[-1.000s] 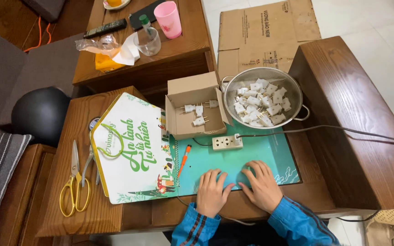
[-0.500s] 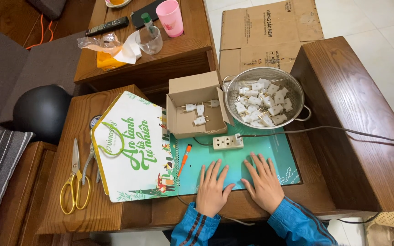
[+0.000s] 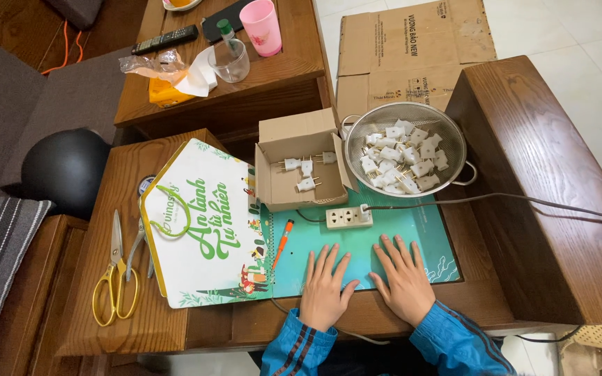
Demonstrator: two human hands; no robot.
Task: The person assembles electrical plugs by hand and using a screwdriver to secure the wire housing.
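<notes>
As I look down through the head camera, the wooden tabletop (image 3: 106,209) fills most of the view. On its left half lies a white and green paper bag (image 3: 203,223), flat, with its right edge over a teal mat (image 3: 398,237). At the far right of the mat stands a metal strainer (image 3: 465,150) heaped with white plugs (image 3: 402,157). Just left of it, touching or nearly so, is an open cardboard box (image 3: 294,132) with a few more plugs (image 3: 306,170) on its floor.

The left hand (image 3: 325,296) and right hand (image 3: 404,282) lie side by side, palms down, on the near edge of the mat. Each grip is spread, fingers apart and flat, pinching nothing. A white strip (image 3: 346,217) sits on the mat just beyond the fingertips, apart from them, with its cable (image 3: 524,202) running off to the right. Yellow scissors (image 3: 114,278) lie left of the bag, and an orange pen (image 3: 281,240) lies on the mat beside the bag's edge, left of the left hand.

I judge this a resting point, with nothing in hand. Any pick-up from here would need a hand lifted off the mat and carried forward: a short reach to the strip, a longer one past it to the box or strainer, with care not to snag the cable
</notes>
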